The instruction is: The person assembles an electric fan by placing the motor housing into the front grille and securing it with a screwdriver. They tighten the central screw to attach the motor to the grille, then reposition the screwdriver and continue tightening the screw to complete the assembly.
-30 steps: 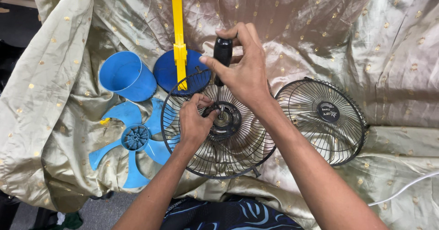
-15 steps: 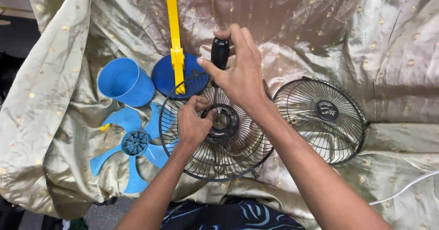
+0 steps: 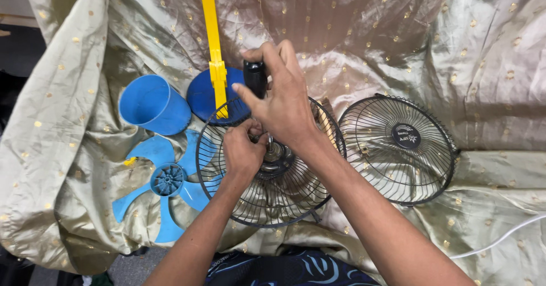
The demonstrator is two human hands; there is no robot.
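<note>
A black wire fan guard (image 3: 284, 192) lies flat on the gold cloth, with a dark motor hub (image 3: 277, 156) at its middle. My right hand (image 3: 281, 101) grips the black handle of a screwdriver (image 3: 254, 76) held upright over the hub; its tip is hidden by my fingers. My left hand (image 3: 242, 149) rests on the guard just left of the hub, with fingers pinched near the screwdriver's tip. What they pinch is too small to tell.
A second black guard (image 3: 396, 149) with a round centre cap lies to the right. A blue fan blade (image 3: 165, 180), a blue cup-shaped housing (image 3: 151, 104) and a blue base with a yellow stand (image 3: 213, 47) lie to the left. A white cable (image 3: 500, 237) runs at the lower right.
My right hand and the screwdriver have shifted left and tilted, now nearer my left hand. The left hand has stayed at the hub.
</note>
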